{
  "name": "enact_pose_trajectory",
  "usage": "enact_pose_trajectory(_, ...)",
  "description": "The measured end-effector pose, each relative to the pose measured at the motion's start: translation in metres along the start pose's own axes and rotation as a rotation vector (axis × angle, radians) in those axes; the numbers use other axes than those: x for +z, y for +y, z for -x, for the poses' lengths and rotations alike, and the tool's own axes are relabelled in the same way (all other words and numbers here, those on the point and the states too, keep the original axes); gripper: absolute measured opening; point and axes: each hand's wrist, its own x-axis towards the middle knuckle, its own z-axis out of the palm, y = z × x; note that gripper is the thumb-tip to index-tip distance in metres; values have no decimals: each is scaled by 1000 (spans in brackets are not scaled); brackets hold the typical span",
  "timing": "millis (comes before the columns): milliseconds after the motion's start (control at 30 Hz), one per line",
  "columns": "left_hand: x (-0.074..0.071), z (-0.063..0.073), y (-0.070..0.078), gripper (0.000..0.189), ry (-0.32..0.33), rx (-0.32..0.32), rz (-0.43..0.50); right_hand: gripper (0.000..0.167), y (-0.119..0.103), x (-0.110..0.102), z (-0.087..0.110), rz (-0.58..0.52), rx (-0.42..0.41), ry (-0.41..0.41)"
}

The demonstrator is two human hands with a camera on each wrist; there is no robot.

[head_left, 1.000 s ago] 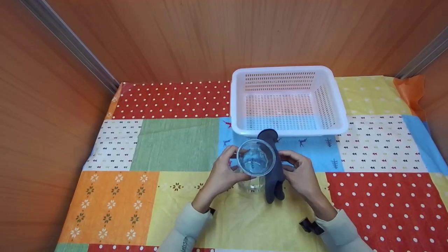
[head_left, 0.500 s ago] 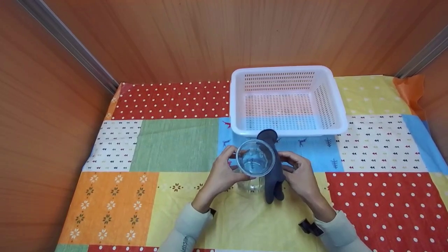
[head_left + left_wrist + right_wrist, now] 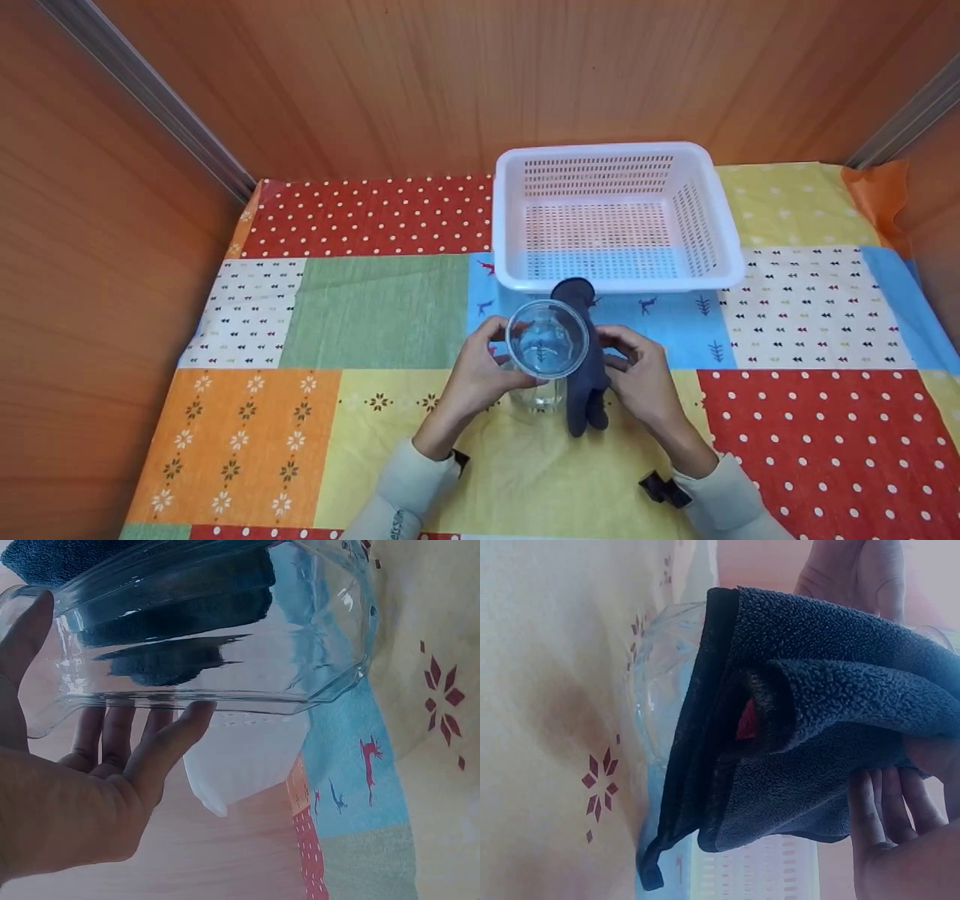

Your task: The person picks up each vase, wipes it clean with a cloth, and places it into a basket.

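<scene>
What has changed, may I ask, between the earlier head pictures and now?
Nothing visibly moved, and nothing was taken hold of or let go. The left hand still holds the clear container, the right hand still holds the dark cloth beside it, and the white basket stays beyond them.

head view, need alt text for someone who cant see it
A person's left hand grips a clear vessel while the right hand holds a folded dark cloth beside it. Beyond them, a white slotted basket sits on a colourful patchwork tablecloth, with wood-grain panels behind.
</scene>
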Motion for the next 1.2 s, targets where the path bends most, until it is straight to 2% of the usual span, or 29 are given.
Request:
enact_pose_trajectory(200, -1, 0, -1, 57, -18, 6, 14, 36, -1, 0, 0, 2, -3, -2)
enact_pose_trajectory(400, -3, -2, -1, 58, -42, 25, -25, 34, -1, 0, 0, 9, -18, 3)
enact_pose_trajectory(700, -4, -2, -3, 56, -50, 43, -26, 30, 3, 1, 2, 19, -126, -3)
enact_pose_trajectory(967, -2, -1, -4, 56, -37, 44, -33, 28, 9, 0, 3, 67, -68, -32)
enact_pose_trajectory(1200, -1, -1, -4, 55, -33, 40, -36, 32, 18, -3, 3, 116, -57, -48)
